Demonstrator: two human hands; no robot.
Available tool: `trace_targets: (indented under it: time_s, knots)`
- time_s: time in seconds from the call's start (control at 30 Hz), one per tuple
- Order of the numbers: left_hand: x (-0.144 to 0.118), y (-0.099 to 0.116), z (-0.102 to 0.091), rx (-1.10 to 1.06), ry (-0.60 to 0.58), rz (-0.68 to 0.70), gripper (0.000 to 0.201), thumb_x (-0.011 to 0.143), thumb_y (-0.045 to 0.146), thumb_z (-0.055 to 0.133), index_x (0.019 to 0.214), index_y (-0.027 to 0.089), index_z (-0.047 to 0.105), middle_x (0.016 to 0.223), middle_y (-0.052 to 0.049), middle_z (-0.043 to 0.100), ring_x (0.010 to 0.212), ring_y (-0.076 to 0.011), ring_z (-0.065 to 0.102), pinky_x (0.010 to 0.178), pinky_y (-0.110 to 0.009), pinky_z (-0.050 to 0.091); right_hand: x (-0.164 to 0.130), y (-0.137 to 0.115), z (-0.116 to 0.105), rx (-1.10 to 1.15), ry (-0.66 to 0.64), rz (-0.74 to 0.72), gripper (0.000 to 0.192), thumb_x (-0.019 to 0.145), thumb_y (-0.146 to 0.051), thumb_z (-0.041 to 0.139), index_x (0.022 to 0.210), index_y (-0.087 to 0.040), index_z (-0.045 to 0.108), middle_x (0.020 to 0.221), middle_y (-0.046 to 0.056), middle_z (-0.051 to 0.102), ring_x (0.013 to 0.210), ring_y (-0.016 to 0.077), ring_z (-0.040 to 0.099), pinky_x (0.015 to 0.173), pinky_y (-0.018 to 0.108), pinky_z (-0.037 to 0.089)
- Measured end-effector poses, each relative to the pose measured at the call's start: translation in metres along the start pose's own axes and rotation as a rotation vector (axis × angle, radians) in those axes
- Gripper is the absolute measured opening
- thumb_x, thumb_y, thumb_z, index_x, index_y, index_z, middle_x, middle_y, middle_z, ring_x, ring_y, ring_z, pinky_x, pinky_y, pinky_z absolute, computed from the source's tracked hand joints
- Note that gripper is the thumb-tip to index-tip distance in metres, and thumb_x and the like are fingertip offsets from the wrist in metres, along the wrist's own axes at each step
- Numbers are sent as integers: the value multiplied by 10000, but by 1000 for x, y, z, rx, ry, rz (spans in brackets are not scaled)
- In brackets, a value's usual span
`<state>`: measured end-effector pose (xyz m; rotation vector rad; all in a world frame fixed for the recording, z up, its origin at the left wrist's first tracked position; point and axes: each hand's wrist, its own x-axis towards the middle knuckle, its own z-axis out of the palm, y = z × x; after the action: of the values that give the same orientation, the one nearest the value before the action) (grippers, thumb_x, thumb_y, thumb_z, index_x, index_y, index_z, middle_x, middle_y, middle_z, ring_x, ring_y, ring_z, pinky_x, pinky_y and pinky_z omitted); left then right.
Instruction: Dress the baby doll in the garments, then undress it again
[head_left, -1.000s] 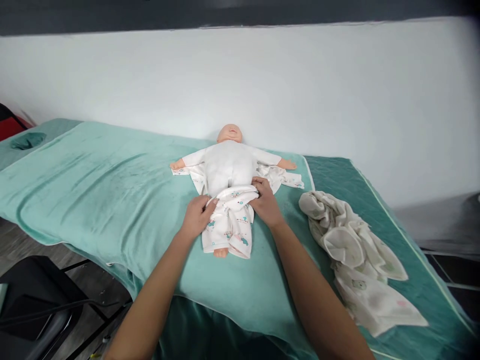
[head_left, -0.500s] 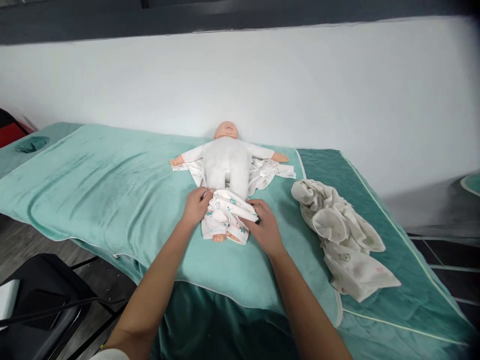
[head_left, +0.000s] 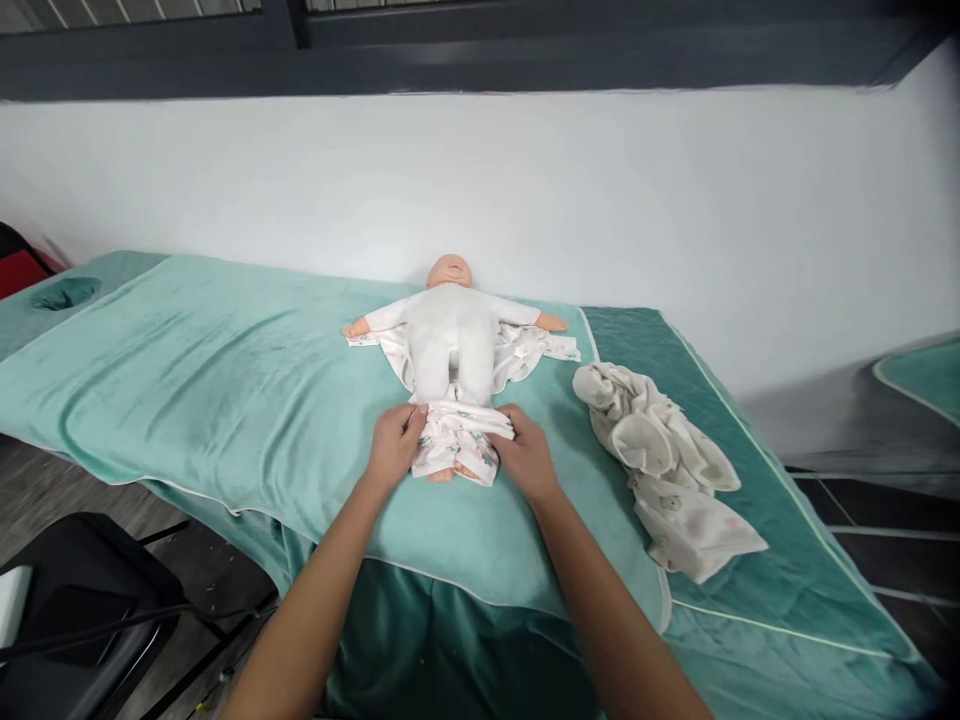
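Note:
A baby doll (head_left: 454,330) with a white cloth body lies on its back, head toward the wall and arms spread. Small printed white pants (head_left: 456,440) cover its lower legs, and the feet poke out at the hems. My left hand (head_left: 396,440) pinches the waistband at its left side. At the right side, my right hand (head_left: 523,448) grips the same waistband, which is stretched between both hands. Beneath the doll, a printed baby shirt (head_left: 525,350) is laid out, its sleeves under the doll's arms.
A crumpled white cloth (head_left: 660,450) with a faint print lies to the right. Under everything is a green padded bed (head_left: 225,370) with a face hole at the far left. A black chair (head_left: 90,590) stands at lower left. The white wall (head_left: 480,180) runs along the back.
The right side of the waistband has come up level with the left and now runs straight across the legs. My view has tilted slightly upward.

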<state>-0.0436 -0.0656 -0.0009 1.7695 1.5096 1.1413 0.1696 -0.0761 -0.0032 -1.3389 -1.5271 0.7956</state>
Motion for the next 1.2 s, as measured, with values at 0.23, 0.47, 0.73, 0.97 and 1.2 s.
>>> trace_targets:
  time_s: [0.23,0.47,0.73,0.97,1.2]
  knots:
    - [0,-1,-3,-115,0,-50,476,929,523,450,609,190,335,598,41,310,612,-104,310,585,-263,235,-45,-6,-1,-82,-147,-86,642,726,-478,779,1248,-206,522,1198,82,622,1076,253,587,926,389,474]
    - [-9,17,-32,-229,-104,-98,501,889,579,489,626,200,292,613,43,249,604,-93,263,557,-254,213,-42,-25,-4,-342,-189,-239,492,799,-463,712,1187,-196,570,1152,100,666,1056,291,616,925,432,471]
    - [-37,55,-84,-237,-431,-209,561,811,697,528,622,194,367,581,45,304,566,-91,274,515,-252,185,-53,-74,-13,-326,-266,-165,268,780,-232,622,1047,-227,599,1016,38,715,903,239,662,788,336,479]
    - [-49,98,-130,-340,-719,-173,456,814,633,596,801,178,615,741,-2,560,639,-117,433,561,-243,320,-56,-146,-49,-88,-671,-14,430,739,-447,767,1072,-201,652,984,27,693,867,207,635,702,271,487]
    - [-50,175,-162,-230,-1199,84,308,753,461,745,907,194,733,808,-30,662,710,-145,545,616,-246,414,-45,-241,-82,-121,-1179,-158,514,896,-632,537,993,-166,731,943,61,694,818,163,613,718,260,481]
